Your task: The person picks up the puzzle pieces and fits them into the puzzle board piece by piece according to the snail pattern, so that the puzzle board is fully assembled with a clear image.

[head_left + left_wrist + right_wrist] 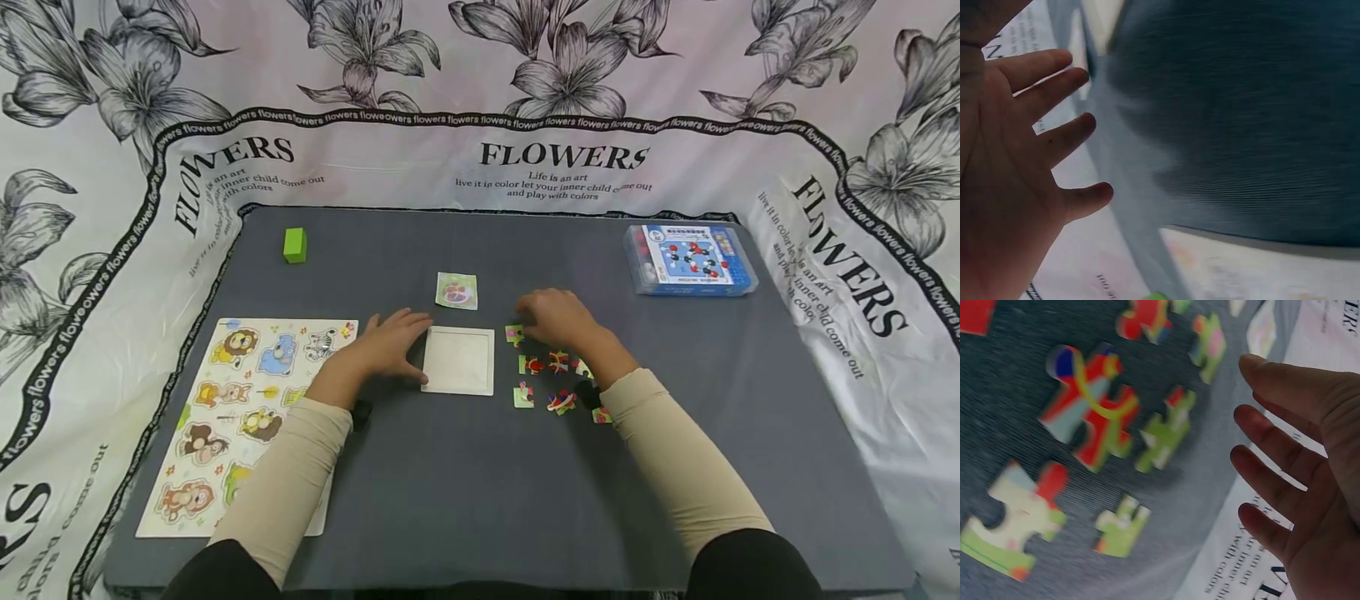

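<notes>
My left hand is spread at the left side of a square, pale puzzle tray, thumb tip right at its lower left corner. The left wrist view shows the palm with nothing in it. My right hand hovers over the top of a group of loose jigsaw pieces, with bare, slightly bent fingers in its wrist view. A green jigsaw piece lies by its fingertips. Red and green pieces are scattered below that hand, some hidden by the forearm in the head view. Above the tray lies a small picture card.
An animal puzzle board lies at the left, partly under my left forearm. A green block stands at the back left. The blue plastic case sits at the back right. A flower-printed cloth surrounds the grey table.
</notes>
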Demonstrator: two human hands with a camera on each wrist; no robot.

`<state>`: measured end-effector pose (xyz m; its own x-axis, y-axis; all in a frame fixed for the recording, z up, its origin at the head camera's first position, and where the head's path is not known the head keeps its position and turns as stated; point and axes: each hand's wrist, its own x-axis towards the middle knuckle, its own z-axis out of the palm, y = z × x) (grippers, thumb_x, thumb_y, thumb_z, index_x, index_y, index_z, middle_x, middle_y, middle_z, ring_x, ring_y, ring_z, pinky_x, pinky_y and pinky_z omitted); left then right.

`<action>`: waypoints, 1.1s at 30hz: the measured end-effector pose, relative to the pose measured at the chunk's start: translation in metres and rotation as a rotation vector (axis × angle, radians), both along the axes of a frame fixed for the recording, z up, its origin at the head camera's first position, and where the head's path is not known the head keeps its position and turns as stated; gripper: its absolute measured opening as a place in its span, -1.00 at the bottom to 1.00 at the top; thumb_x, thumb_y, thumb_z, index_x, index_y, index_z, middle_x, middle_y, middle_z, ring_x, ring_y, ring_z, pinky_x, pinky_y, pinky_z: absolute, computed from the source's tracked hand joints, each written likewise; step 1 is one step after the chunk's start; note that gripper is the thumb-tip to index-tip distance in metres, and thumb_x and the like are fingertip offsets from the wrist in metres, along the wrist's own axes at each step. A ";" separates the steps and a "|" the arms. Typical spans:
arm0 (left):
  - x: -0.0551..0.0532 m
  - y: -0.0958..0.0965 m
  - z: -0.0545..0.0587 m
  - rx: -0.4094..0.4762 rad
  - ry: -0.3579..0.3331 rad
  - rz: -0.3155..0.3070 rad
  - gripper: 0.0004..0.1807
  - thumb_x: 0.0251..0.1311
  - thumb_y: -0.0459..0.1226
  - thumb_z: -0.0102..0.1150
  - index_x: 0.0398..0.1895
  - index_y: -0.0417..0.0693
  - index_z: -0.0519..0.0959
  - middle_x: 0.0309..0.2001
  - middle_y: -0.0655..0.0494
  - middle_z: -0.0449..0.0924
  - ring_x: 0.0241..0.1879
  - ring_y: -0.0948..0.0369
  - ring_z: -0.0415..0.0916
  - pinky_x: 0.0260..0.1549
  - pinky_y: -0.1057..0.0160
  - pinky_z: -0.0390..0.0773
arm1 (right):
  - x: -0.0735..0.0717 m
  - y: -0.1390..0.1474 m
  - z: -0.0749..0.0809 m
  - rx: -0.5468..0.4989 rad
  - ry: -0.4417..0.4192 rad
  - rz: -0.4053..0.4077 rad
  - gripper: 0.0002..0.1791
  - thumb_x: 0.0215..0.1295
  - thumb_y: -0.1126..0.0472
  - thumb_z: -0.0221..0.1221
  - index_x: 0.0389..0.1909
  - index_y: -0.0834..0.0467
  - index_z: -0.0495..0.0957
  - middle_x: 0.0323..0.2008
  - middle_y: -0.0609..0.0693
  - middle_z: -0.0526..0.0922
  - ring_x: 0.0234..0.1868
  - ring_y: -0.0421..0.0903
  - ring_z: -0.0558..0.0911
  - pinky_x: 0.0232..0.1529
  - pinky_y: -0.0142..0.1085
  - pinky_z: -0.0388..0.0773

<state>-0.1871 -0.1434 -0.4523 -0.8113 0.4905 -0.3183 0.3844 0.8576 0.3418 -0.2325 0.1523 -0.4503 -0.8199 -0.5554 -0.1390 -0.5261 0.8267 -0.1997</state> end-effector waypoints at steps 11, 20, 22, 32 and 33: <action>0.007 -0.010 -0.021 0.033 0.014 -0.025 0.01 0.00 -0.04 0.46 0.48 -0.13 0.17 0.52 -0.01 0.04 0.52 -0.05 -0.14 0.32 -0.39 -0.16 | 0.002 -0.004 -0.016 -0.067 0.007 0.049 -0.68 0.16 0.23 0.35 -0.03 0.11 0.67 -0.11 0.03 0.67 -0.07 0.04 0.61 0.03 0.01 0.50; 0.005 -0.002 -0.027 0.003 0.001 -0.035 0.02 0.05 0.03 0.41 0.51 -0.10 0.12 0.54 0.02 -0.02 0.53 -0.03 -0.19 0.35 -0.35 -0.16 | 0.005 0.000 -0.026 -0.062 0.044 0.026 -0.71 0.17 0.18 0.36 -0.07 0.11 0.69 -0.13 0.01 0.69 -0.09 0.03 0.62 0.00 0.00 0.51; 0.004 0.000 -0.028 -0.005 0.002 -0.040 0.01 0.05 0.04 0.41 0.51 -0.09 0.13 0.53 0.03 -0.01 0.53 -0.02 -0.18 0.35 -0.35 -0.15 | 0.006 0.000 -0.027 -0.063 0.060 0.009 -0.72 0.17 0.17 0.36 -0.08 0.10 0.70 -0.14 0.01 0.69 -0.11 0.03 0.62 -0.03 0.00 0.51; 0.000 0.002 -0.028 -0.025 -0.001 -0.014 0.01 0.03 0.03 0.42 0.50 -0.09 0.14 0.54 0.05 -0.01 0.53 -0.02 -0.17 0.34 -0.34 -0.05 | 0.006 -0.049 -0.015 -0.144 0.177 0.123 -0.76 0.16 0.16 0.38 -0.14 0.10 0.72 -0.17 0.01 0.71 -0.14 0.01 0.65 0.07 -0.01 0.50; 0.000 0.002 -0.028 -0.023 -0.004 -0.011 0.01 0.03 0.03 0.42 0.50 -0.09 0.14 0.54 0.05 -0.02 0.53 -0.01 -0.17 0.34 -0.33 -0.03 | 0.007 -0.056 -0.015 -0.146 0.176 0.136 -0.77 0.16 0.17 0.37 -0.15 0.09 0.72 -0.16 0.01 0.71 -0.12 0.01 0.65 0.10 0.00 0.48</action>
<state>-0.1874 -0.1412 -0.4799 -0.8047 0.4918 -0.3325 0.3925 0.8610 0.3235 -0.2256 0.0959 -0.4657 -0.7405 -0.6662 0.0889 -0.6679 0.7148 -0.2071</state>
